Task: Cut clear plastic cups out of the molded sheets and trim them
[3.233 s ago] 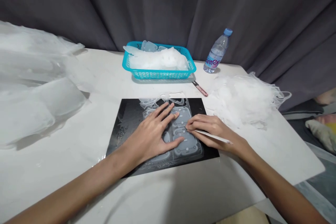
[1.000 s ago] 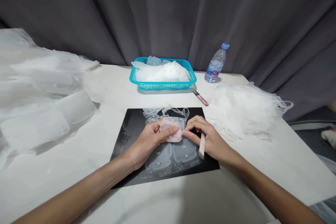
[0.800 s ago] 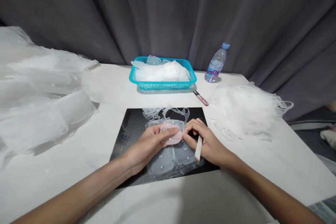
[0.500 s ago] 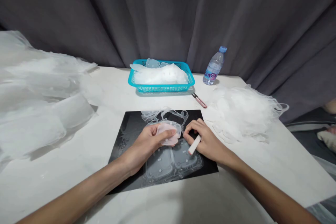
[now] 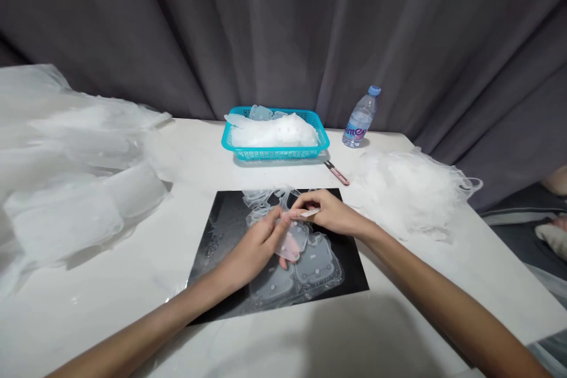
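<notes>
A black mat (image 5: 221, 230) lies on the white table (image 5: 354, 331) with a clear moulded plastic sheet (image 5: 316, 266) of several rounded pieces on it. My left hand (image 5: 254, 248) is closed on one clear cut-out piece (image 5: 292, 242), lifted just above the sheet. My right hand (image 5: 323, 212) pinches a slim white blade tool (image 5: 305, 213) whose tip meets the top edge of that piece. Loose clear trimmings (image 5: 266, 198) lie at the mat's far edge.
A teal basket (image 5: 275, 150) full of clear pieces stands behind the mat. Small pink snips (image 5: 336, 172) lie to its right, then a water bottle (image 5: 359, 119). A heap of plastic offcuts (image 5: 411, 186) fills the right; stacked clear sheets (image 5: 66, 177) cover the left. A dark curtain hangs behind.
My left hand went from pressing flat on the sheet to lifting one piece. My right hand turned the white tool and brought it up to that piece's top edge.
</notes>
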Tool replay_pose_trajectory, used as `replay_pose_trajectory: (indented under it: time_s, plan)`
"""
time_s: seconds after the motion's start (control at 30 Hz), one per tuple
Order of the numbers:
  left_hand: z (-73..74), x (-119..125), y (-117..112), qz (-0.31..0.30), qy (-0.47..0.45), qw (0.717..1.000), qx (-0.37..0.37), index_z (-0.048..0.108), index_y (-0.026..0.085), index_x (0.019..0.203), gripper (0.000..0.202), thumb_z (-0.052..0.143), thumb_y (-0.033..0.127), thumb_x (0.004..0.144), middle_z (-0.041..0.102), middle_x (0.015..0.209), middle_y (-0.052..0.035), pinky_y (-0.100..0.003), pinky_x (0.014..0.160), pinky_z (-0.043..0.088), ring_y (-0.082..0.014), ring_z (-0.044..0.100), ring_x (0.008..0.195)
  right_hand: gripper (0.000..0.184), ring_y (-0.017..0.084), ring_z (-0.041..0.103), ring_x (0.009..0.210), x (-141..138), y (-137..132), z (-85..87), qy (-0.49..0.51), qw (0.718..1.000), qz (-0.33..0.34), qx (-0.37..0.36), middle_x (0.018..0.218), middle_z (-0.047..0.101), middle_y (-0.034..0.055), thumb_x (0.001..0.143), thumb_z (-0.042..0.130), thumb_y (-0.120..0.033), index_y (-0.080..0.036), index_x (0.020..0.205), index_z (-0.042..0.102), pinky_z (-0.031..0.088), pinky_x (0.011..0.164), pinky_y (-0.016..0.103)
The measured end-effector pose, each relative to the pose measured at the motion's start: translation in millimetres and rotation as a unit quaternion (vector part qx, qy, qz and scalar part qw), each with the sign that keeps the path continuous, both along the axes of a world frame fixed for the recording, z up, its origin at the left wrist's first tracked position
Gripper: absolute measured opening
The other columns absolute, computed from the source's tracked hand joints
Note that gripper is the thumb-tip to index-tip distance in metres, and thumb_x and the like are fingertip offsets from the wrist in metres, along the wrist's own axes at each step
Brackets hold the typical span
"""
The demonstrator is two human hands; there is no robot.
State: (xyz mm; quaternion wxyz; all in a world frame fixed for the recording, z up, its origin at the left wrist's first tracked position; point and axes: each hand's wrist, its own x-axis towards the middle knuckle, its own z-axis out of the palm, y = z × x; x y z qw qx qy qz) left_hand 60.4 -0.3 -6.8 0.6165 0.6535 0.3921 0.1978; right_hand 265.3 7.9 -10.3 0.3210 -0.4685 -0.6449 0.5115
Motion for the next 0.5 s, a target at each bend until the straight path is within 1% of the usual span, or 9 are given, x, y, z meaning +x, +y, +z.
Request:
replay_pose_trajectory:
  time_s: [0.07, 0.17, 0.23, 0.27, 0.33, 0.4, 0.47, 0.5]
  plan:
    - [0.1, -1, -1, -0.010, 0.012, 1.000, 0.020, 0.055, 0.024, 0.097, 0.039, 0.052, 0.062, 0.099, 0.077, 0.071, -0.0027, -0.030, 0.056, 0.054, -0.0213, 0.069, 0.052, 0.043, 0.013, 0.052, 0.069, 2, 0, 0.3, 0.025, 0.999, -0.014, -0.017, 0.074, 0.067, 0.0008, 0.080, 0.081, -0.056, -0.014, 0.083, 0.075, 0.038, 0.065, 0.027]
    - [-0.5, -1, -1, -0.023, 0.019, 0.998, 0.046, 0.062, 0.023, 0.108, 0.036, 0.056, 0.057, 0.099, 0.076, 0.073, -0.0027, -0.029, 0.055, 0.054, -0.0233, 0.071, 0.059, 0.043, 0.013, 0.053, 0.069, 6, 0, 3.6, 0.042, 0.998, 0.017, -0.040, 0.076, 0.068, 0.0013, 0.079, 0.081, -0.056, -0.014, 0.086, 0.077, 0.038, 0.065, 0.026]
    - [-1.9, -1, -2, -0.030, 0.021, 0.997, 0.063, 0.064, 0.023, 0.113, 0.035, 0.054, 0.054, 0.100, 0.076, 0.075, -0.0026, -0.029, 0.056, 0.054, -0.0233, 0.071, 0.062, 0.043, 0.013, 0.054, 0.069, 7, 2, 5.5, 0.026, 0.998, 0.036, -0.050, 0.075, 0.068, 0.0014, 0.080, 0.080, -0.056, -0.014, 0.084, 0.076, 0.039, 0.065, 0.026]
    - [-2.9, -1, -3, -0.033, 0.029, 0.996, 0.071, 0.063, 0.023, 0.114, 0.034, 0.053, 0.053, 0.101, 0.075, 0.075, -0.0022, -0.029, 0.057, 0.053, -0.0225, 0.070, 0.060, 0.041, 0.013, 0.055, 0.068, 6, 3, 5.8, -0.003, 0.998, 0.034, -0.045, 0.073, 0.067, 0.0011, 0.083, 0.078, -0.055, -0.014, 0.082, 0.075, 0.039, 0.065, 0.026]
    - [-5.2, -1, -7, -0.035, 0.063, 0.993, 0.098, 0.060, 0.024, 0.110, 0.030, 0.048, 0.051, 0.103, 0.071, 0.069, 0.0001, -0.028, 0.057, 0.049, -0.0204, 0.066, 0.054, 0.035, 0.014, 0.057, 0.069, 2, 6, 4.1, -0.098, 0.995, 0.004, -0.011, 0.072, 0.068, 0.0015, 0.091, 0.072, -0.048, -0.015, 0.081, 0.073, 0.041, 0.065, 0.027]
    - [-7.4, -2, -13, -0.032, 0.104, 0.983, 0.149, 0.056, 0.025, 0.099, 0.024, 0.046, 0.046, 0.104, 0.060, 0.061, 0.0038, -0.028, 0.057, 0.043, -0.0185, 0.061, 0.051, 0.025, 0.018, 0.062, 0.078, -3, 8, -0.1, -0.186, 0.981, -0.054, 0.034, 0.082, 0.072, 0.0046, 0.097, 0.065, -0.036, -0.016, 0.083, 0.071, 0.043, 0.072, 0.029]
    - [-9.2, -3, -18, -0.027, 0.128, 0.972, 0.196, 0.050, 0.025, 0.090, 0.020, 0.045, 0.041, 0.102, 0.050, 0.058, 0.0062, -0.027, 0.057, 0.037, -0.0165, 0.053, 0.051, 0.015, 0.022, 0.064, 0.094, -8, 7, -4.6, -0.226, 0.966, -0.102, 0.071, 0.097, 0.073, 0.0086, 0.099, 0.061, -0.026, -0.017, 0.089, 0.069, 0.043, 0.082, 0.033]
    - [-9.8, -4, -19, -0.023, 0.131, 0.969, 0.207, 0.048, 0.025, 0.087, 0.021, 0.045, 0.039, 0.102, 0.048, 0.058, 0.0068, -0.027, 0.058, 0.035, -0.0157, 0.050, 0.052, 0.012, 0.023, 0.064, 0.100, -9, 6, -6.1, -0.231, 0.963, -0.112, 0.082, 0.103, 0.073, 0.0102, 0.100, 0.060, -0.022, -0.018, 0.092, 0.067, 0.043, 0.086, 0.034]
